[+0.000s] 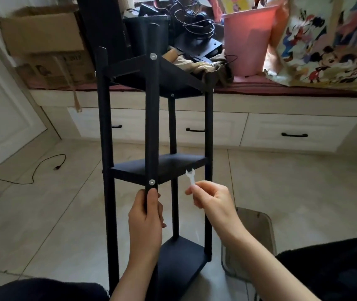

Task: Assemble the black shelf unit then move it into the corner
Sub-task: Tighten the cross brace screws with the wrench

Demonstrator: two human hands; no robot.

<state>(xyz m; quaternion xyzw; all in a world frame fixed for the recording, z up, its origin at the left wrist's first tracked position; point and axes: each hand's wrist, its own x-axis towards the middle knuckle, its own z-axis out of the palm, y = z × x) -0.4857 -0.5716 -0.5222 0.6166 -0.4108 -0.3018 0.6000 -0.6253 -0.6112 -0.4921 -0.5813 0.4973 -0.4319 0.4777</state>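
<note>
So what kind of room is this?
Probably a bedroom or spare room at home. There's a built-in window seat with drawers, a cartoon-print bag and a pink bin on it, and a cardboard box stored at its end.

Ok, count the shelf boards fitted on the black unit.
3: top board by the bench, middle board above the hands, bottom board near the floor. None seem hidden.

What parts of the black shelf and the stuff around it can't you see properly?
Head view only:
- Foot of the black metal shelf unit: hidden behind the left hand, its forearm and the dark-clothed knee.
- What the small white plastic spanner, pinched by the right hand, sits on: too small.
- Print on the brown cardboard box: blurred.
</note>
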